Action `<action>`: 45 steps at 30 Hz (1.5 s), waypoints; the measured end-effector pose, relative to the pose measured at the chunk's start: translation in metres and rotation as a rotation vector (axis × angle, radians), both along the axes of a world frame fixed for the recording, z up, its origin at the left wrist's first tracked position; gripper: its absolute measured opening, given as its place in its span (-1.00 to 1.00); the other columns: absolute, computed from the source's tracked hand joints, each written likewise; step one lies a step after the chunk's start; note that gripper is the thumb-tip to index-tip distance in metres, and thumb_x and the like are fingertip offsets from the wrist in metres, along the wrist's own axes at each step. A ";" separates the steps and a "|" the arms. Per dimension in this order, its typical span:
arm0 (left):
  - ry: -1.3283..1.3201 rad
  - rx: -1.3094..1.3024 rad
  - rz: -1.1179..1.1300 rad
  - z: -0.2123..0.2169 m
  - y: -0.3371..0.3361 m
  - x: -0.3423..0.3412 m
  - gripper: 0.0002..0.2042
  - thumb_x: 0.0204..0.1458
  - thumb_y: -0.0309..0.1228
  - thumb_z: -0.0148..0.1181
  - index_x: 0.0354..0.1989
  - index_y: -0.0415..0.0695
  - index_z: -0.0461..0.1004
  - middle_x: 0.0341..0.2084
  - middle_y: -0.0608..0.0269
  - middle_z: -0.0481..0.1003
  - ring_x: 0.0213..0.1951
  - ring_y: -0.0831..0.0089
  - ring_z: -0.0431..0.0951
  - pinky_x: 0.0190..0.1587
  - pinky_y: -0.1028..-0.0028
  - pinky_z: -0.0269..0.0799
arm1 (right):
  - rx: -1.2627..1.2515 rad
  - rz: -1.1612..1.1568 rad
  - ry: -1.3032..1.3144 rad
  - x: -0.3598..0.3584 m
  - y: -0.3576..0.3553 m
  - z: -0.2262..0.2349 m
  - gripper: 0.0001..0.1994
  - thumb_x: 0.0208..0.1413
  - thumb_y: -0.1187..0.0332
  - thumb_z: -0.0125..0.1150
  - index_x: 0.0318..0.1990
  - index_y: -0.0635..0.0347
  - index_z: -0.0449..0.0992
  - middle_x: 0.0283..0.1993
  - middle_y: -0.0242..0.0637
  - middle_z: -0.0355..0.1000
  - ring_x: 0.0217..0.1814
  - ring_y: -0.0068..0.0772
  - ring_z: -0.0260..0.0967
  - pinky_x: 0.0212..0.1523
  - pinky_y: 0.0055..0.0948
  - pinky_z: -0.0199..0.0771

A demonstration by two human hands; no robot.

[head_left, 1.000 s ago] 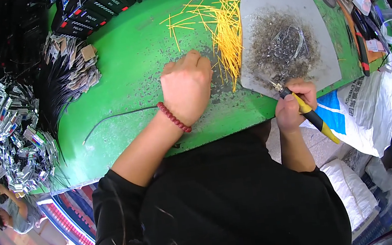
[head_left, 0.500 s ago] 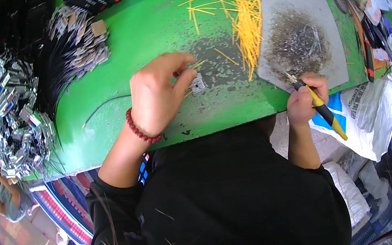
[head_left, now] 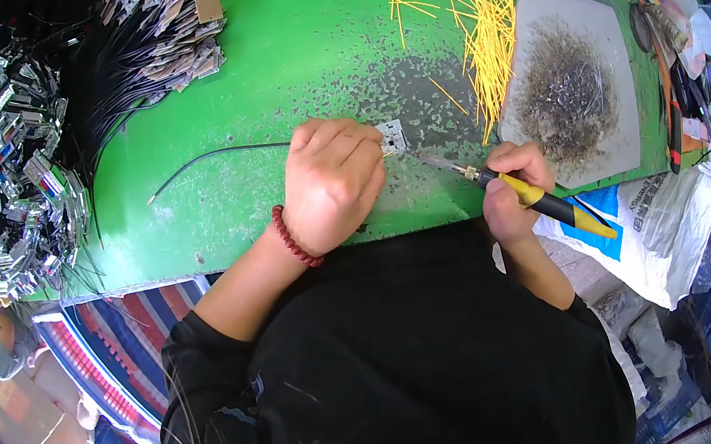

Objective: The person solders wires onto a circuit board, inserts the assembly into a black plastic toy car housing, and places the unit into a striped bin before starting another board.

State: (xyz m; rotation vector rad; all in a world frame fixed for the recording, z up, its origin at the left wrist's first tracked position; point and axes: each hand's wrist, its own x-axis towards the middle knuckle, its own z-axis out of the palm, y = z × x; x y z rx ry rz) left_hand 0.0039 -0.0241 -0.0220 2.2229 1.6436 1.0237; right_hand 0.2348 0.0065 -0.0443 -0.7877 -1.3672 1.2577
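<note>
Table top (head_left: 278, 43) bright green, dark speckles near middle. Thin sticks (head_left: 485, 34), upper right of frame, yellow. Flat pad (head_left: 609, 36) beside them grey, black smudge in centre. Tool (head_left: 541, 200) in right hand (head_left: 509, 193) has yellow and black handle, silver tip. Bead bracelet (head_left: 293, 239) on left wrist dark red. Small square part (head_left: 392, 136) pale grey. Wire (head_left: 212, 157) black. Pile (head_left: 8, 178) at left edge shiny silver. Sleeves (head_left: 213, 366) black. Cloth (head_left: 111, 344), lower left, red, white, blue stripes. Bag (head_left: 670, 225), lower right, white with blue patch.
</note>
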 end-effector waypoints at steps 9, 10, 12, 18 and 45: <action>-0.005 0.039 -0.029 -0.009 0.003 -0.004 -0.87 -0.26 -0.59 0.25 -0.47 -0.16 0.48 -0.38 0.32 0.55 -0.26 0.37 0.54 -0.16 0.37 0.34 | -0.009 0.037 -0.128 -0.001 0.003 0.000 -0.82 -0.07 0.47 0.24 -0.33 0.29 0.37 -0.41 -0.27 0.35 -0.43 -0.59 0.21 -0.42 -0.57 0.20; 0.007 0.040 -0.041 -0.006 0.003 -0.004 -0.87 -0.26 -0.59 0.25 -0.48 -0.16 0.48 -0.37 0.32 0.55 -0.25 0.37 0.54 -0.15 0.37 0.34 | -0.006 0.031 -0.142 -0.001 0.003 0.002 -0.83 -0.07 0.48 0.24 -0.34 0.29 0.38 -0.40 -0.27 0.35 -0.43 -0.59 0.21 -0.42 -0.58 0.20; 0.016 0.037 -0.051 -0.004 0.003 -0.005 -0.87 -0.27 -0.59 0.25 -0.49 -0.15 0.48 -0.37 0.32 0.55 -0.25 0.37 0.54 -0.14 0.37 0.35 | -0.006 0.026 -0.159 -0.002 0.004 0.004 -0.83 -0.07 0.48 0.24 -0.34 0.29 0.38 -0.40 -0.27 0.36 -0.44 -0.60 0.22 -0.43 -0.59 0.21; -0.012 0.027 -0.043 -0.007 0.004 -0.007 -0.88 -0.27 -0.58 0.25 -0.52 -0.15 0.46 -0.37 0.32 0.55 -0.24 0.36 0.54 -0.12 0.37 0.36 | -0.033 0.043 -0.239 -0.006 0.007 0.004 -0.83 -0.07 0.48 0.26 -0.35 0.29 0.39 -0.42 -0.31 0.37 -0.48 -0.64 0.22 -0.45 -0.61 0.21; -0.247 -0.033 0.009 0.018 -0.003 -0.021 -0.90 -0.22 -0.58 0.29 -0.47 -0.16 0.54 -0.41 0.21 0.58 -0.29 0.24 0.58 -0.16 0.29 0.41 | -0.198 0.094 -0.203 -0.032 0.026 0.041 -0.60 0.21 0.34 0.15 0.16 0.31 0.35 -0.39 -0.18 0.55 -0.52 -0.59 0.37 -0.44 -0.62 0.39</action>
